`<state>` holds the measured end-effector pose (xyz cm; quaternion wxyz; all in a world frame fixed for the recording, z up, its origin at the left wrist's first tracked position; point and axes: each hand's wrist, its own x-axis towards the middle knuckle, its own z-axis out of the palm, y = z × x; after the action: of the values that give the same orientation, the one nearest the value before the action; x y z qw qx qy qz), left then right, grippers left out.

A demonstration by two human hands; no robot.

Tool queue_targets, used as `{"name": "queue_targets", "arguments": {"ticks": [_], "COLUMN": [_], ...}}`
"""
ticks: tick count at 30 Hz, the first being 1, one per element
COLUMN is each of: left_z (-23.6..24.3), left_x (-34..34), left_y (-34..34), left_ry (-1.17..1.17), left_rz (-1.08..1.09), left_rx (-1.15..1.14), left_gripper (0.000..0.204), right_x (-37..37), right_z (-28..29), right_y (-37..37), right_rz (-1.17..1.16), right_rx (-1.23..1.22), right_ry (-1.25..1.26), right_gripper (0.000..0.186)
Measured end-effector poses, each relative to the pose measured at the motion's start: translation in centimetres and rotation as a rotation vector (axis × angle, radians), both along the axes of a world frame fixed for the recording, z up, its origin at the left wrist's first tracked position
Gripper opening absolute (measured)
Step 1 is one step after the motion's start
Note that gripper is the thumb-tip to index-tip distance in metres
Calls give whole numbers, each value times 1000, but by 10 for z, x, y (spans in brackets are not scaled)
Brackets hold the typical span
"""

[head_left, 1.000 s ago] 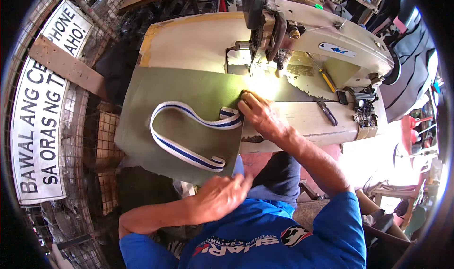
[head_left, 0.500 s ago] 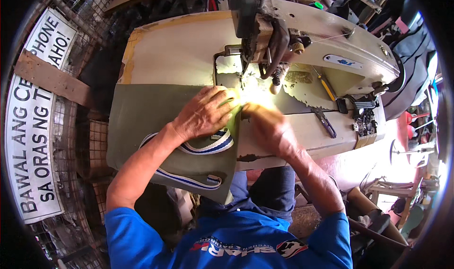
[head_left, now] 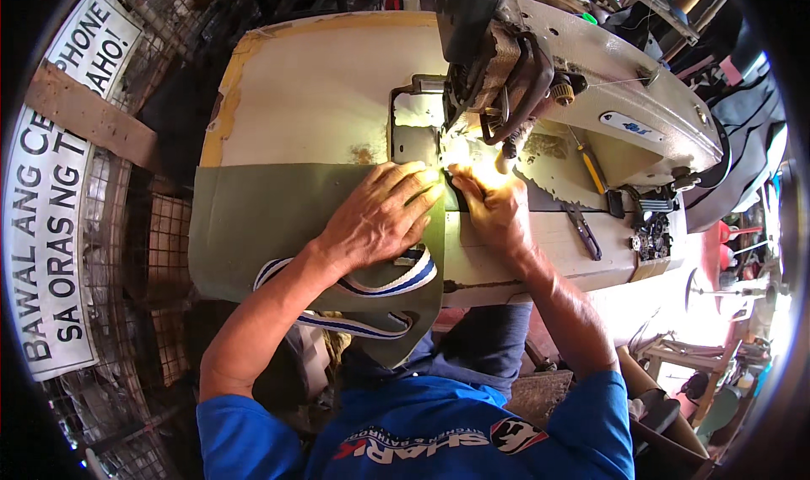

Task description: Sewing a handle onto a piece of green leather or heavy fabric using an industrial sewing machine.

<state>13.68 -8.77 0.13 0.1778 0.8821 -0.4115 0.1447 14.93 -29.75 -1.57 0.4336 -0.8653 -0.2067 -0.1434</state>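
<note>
An olive-green fabric sheet [head_left: 261, 218] lies over the near left part of the sewing machine table, its right edge running beside the needle area. My left hand [head_left: 375, 210] rests on the sheet with fingers stretched toward that edge, just below the lit needle plate [head_left: 413, 145]. Across the edge, my right hand [head_left: 496, 214] is closed, thumb and fingers together close to the needle; what they pinch is hidden by fingers and glare. White webbing straps with a blue stripe [head_left: 396, 288] loop over the fabric near my left wrist. The sewing machine [head_left: 582, 62] stands at the far right.
A yellow-handled screwdriver [head_left: 593, 169] and dark-handled snips [head_left: 584, 233] lie on the machine bed, right of my right hand. A black bobbin winder [head_left: 651, 237] sits at the table's right end. Wire mesh [head_left: 169, 244] and a lettered white sign [head_left: 51, 252] stand at left.
My right hand, blurred before, is now still and sharp beside the fabric edge. The whole view has shifted slightly. My left hand remains flat on the fabric, its fingers a little more spread.
</note>
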Motion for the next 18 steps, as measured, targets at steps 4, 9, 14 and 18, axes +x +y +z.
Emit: {"name": "queue_targets", "arguments": {"ticks": [4,9,14,18], "left_z": [-3,0,2,3], "left_x": [3,11,23,26], "left_y": [0,0,-6,-4], "left_ry": [2,4,30,31], "left_rz": [-6,-13,-34,-17], "left_rx": [15,17,-2,-10], "left_gripper": [35,36,35,33], "right_x": [3,30,68,68], "right_z": [-2,-4,-9,-8], "right_y": [-3,-28,-47,-40], "right_rz": [39,51,256,224], "right_rx": [-182,-495,-450,-452], "right_ry": [-101,-281,-392,-425], "right_gripper": [37,36,11,15]}}
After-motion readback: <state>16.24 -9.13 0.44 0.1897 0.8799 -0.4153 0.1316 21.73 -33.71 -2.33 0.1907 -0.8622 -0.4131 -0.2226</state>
